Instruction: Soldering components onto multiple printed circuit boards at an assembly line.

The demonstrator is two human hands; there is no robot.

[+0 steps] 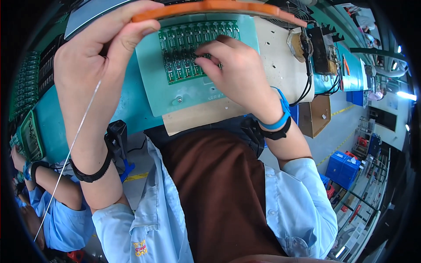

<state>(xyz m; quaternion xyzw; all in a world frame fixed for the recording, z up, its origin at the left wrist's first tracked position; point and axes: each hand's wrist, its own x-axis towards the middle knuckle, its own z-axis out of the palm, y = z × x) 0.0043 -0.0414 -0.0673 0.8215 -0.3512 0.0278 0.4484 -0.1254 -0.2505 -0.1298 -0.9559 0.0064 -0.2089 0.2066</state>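
Observation:
Raised at the upper left, my left hand point(94, 61) is closed, thumb and fingers gripping the left end of a long orange piece point(210, 7) seen edge-on. The rest of that piece spans the top of the view. A thin pale line, like a wire or cord point(72, 147), runs from near my left palm down to the lower left. Over the green panel of circuit boards point(175, 37), my right hand point(232, 61) pinches thumb and fingertips together; anything between them is too small to name. The panel lies on a pale green plate point(153, 96).
Brown board point(184, 125) lies under the plate on the teal bench point(55, 118). Cables and a dark tool stand point(322, 50) sit at the right, below a round fan grille point(285, 17). A green tray point(31, 136) and a co-worker's arm point(57, 186) are at the left.

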